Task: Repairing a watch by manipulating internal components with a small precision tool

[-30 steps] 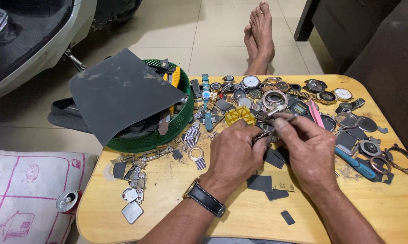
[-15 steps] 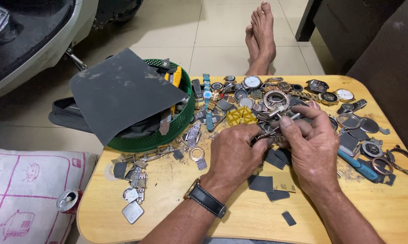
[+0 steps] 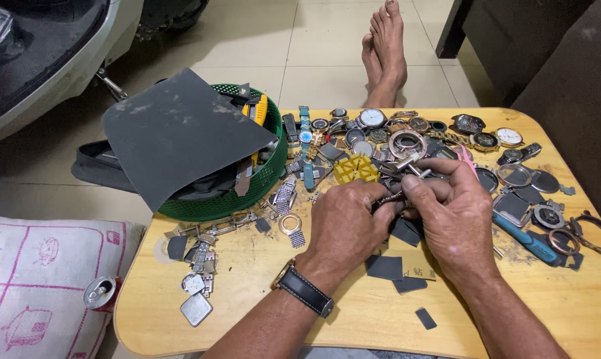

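Observation:
My left hand (image 3: 345, 223), with a black-strapped wristwatch (image 3: 305, 290) on the wrist, and my right hand (image 3: 454, 211) meet over the middle of the low wooden table (image 3: 260, 312). Both pinch a small dark metal watch part (image 3: 387, 199) between their fingertips; what it is exactly I cannot make out. A yellow plastic tool (image 3: 355, 169) lies just beyond my left knuckles. Small dark sandpaper pieces (image 3: 385, 267) lie under and in front of my hands.
Several watches, cases and straps (image 3: 407, 136) cover the table's far side. A green basket (image 3: 260, 179) under a grey sandpaper sheet (image 3: 174, 133) stands at the left. A blue-handled tool (image 3: 526, 240) lies right. Bare feet (image 3: 383, 53), a can (image 3: 101, 292) and a cushion (image 3: 34, 286) are around.
My right hand has shifted slightly on the small part; both hands stay in nearly the same spot.

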